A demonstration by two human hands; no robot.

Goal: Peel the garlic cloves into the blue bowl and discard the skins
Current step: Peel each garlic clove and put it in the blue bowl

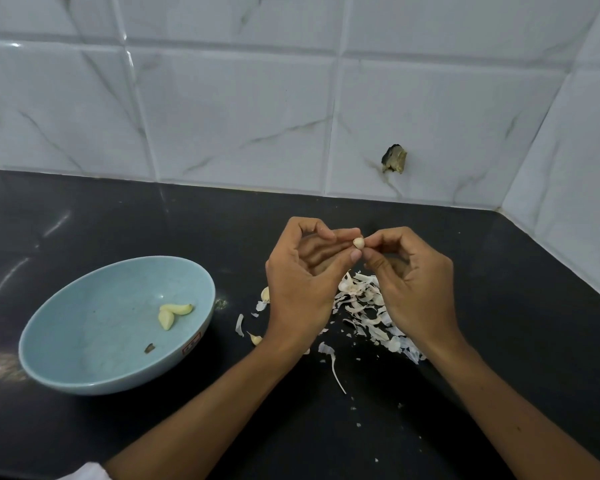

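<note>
Two bare forearms [222,407] reach up from the lower edge over a black table [118,216]; right of the blue bowl [66,368] and raised above the table, the left hand [302,285] and right hand [413,289] meet fingertip to fingertip around one small garlic clove [358,242]; the left grip is closed on it between thumb and forefinger, the right grip pinches its other end, and the other fingers of both hands are curled; whether the clove wears any skin cannot be told; inside the bowl, toward its right side, lie two peeled cloves [174,312], pale yellow and touching each other, with a dark fleck [149,348] nearer the front wall; two more cloves [256,338] lie on the table between the bowl and the left hand; a heap of papery white skins [364,303] lies farther right of the bowl, beneath the hands, with loose scraps scattered toward the camera; behind the bowl rises a white marbled tile wall [239,116], with a broken hole [394,158] in one tile well to the bowl's right.
</note>
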